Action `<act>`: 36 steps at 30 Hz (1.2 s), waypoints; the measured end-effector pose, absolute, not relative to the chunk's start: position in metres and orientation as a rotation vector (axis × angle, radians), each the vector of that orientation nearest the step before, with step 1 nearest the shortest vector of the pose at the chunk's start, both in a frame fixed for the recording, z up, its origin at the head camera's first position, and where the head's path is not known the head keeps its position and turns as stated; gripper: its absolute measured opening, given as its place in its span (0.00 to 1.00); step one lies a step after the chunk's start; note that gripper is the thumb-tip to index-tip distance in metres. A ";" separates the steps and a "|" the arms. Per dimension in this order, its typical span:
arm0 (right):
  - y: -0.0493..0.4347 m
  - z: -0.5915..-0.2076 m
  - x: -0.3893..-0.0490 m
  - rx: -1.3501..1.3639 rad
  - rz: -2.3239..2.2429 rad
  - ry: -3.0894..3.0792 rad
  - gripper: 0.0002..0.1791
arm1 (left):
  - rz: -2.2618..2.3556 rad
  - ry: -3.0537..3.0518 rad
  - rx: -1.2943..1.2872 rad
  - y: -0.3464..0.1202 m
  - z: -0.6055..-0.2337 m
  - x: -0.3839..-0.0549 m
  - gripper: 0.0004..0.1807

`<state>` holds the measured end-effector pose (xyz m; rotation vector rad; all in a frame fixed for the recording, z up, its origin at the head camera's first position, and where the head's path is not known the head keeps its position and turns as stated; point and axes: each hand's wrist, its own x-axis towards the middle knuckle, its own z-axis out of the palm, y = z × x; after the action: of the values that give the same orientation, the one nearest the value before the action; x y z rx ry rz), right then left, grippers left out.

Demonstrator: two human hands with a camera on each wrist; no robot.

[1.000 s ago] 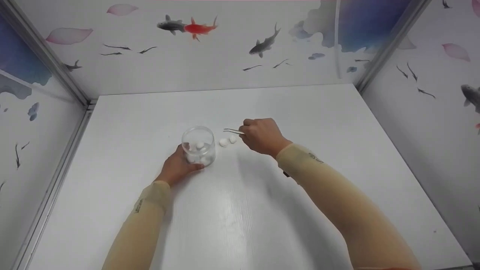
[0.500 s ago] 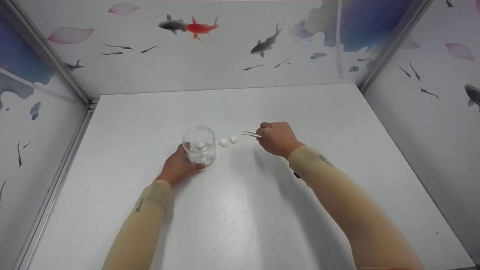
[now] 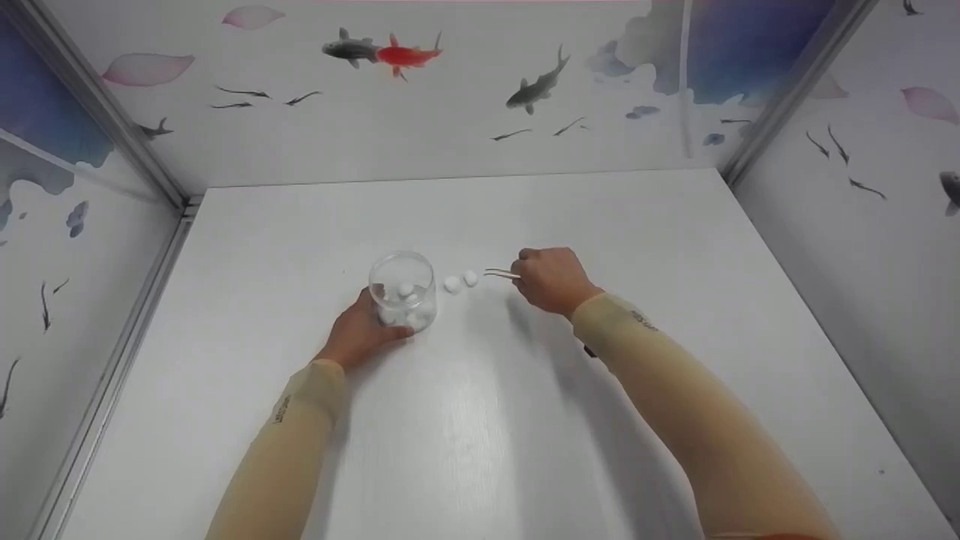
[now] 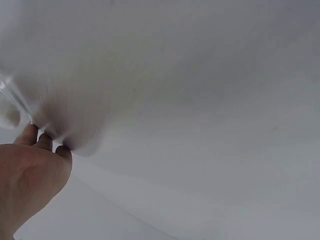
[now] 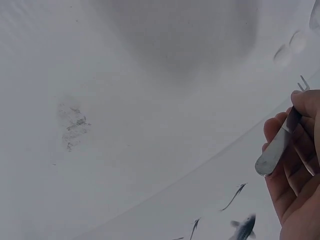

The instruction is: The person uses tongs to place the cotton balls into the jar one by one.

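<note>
A clear round jar [image 3: 403, 319] stands on the white table with several white cotton balls inside. My left hand [image 3: 360, 335] grips it from the left, the thumb along its near side. In the left wrist view, fingers of that hand [image 4: 30, 172] press against the clear wall. Two more cotton balls, one nearer the jar [image 3: 452, 284] and one farther right [image 3: 471, 278], lie on the table. My right hand [image 3: 555, 277] holds metal tweezers [image 3: 501, 272], their tips pointing left, just right of the outer ball and apart from it. Their broad rounded end [image 5: 270, 161] shows in the right wrist view.
The white table [image 3: 450, 450] fills the space before me. A back wall [image 3: 420, 142] and side walls printed with fish and petals enclose it. A faint grey smudge [image 5: 75, 125] marks the surface in the right wrist view.
My right hand with the tweezers first moved right, away from the loose balls, then shifted slightly down, bringing the tips level with them. My left hand stays on the jar.
</note>
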<state>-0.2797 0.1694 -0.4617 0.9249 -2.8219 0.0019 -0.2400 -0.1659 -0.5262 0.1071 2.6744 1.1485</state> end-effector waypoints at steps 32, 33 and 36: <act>0.145 -0.488 -0.294 0.931 -0.132 -2.875 0.06 | 1.126 2.659 0.031 -0.164 -0.526 -0.241 0.61; 0.145 -0.489 -0.294 0.932 -0.139 -2.867 0.06 | 1.125 2.662 0.031 -0.164 -0.526 -0.241 0.61; 0.145 -0.489 -0.295 0.935 -0.147 -2.847 0.07 | 1.127 2.669 0.036 -0.164 -0.527 -0.242 0.61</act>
<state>-0.2945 0.1447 -0.4889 0.9353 -2.8468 -0.1471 -0.2419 -0.1637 -0.5271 0.0361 2.6693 1.1266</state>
